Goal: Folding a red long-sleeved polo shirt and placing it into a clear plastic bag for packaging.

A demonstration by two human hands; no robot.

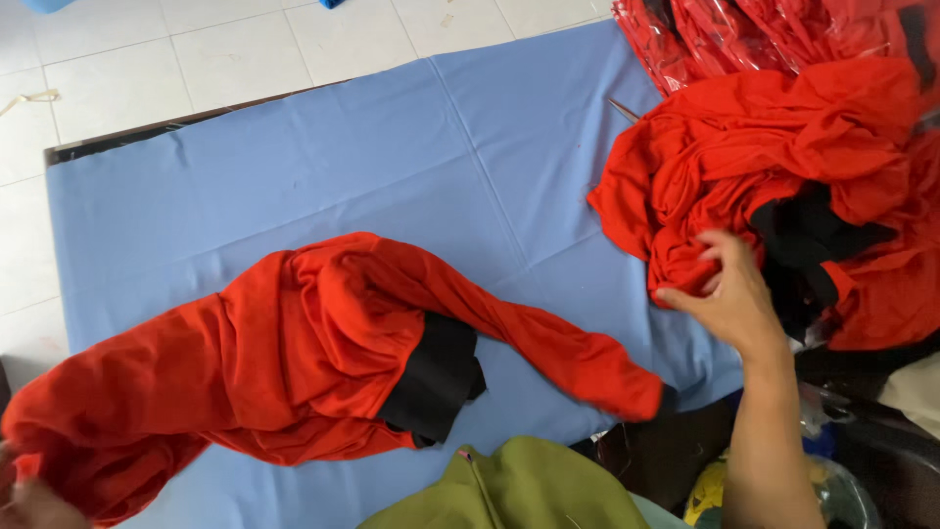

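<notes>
1. At the lower left corner of the frame, the person's left hand (29, 502) shows only in part, at the near left end of a red garment (294, 343); the cloth looks bunched there, but whether the fingers are closed on it cannot be told.
2. The red garment lies crumpled across the near half of a blue sheet (392, 157) spread over the white tiled floor (147, 59), running from the sheet's near left corner toward its near right edge.
3. A black band (436, 377) of fabric sits on the garment near its middle, and one long red sleeve (568, 353) stretches rightward, ending in a dark cuff close to the sheet's near right edge.
4. An olive-green cloth (519, 490) shows at the near edge of the sheet, just below the black band.
5. Farther right, the person's right hand (729, 294) reaches out with bare forearm raised; its fingers are curled and pinching into a fold of a heap of red clothing (764, 147).
6. That heap, with black pieces (803, 240) mixed in, rests on the right edge of the sheet and spills beyond it.
7. Red items in clear plastic wrap (725, 34) are stacked at the sheet's far right corner, behind the heap.
8. Dark clutter and a yellowish round object (710, 495) under clear plastic sit at the near right, off the sheet.
</notes>
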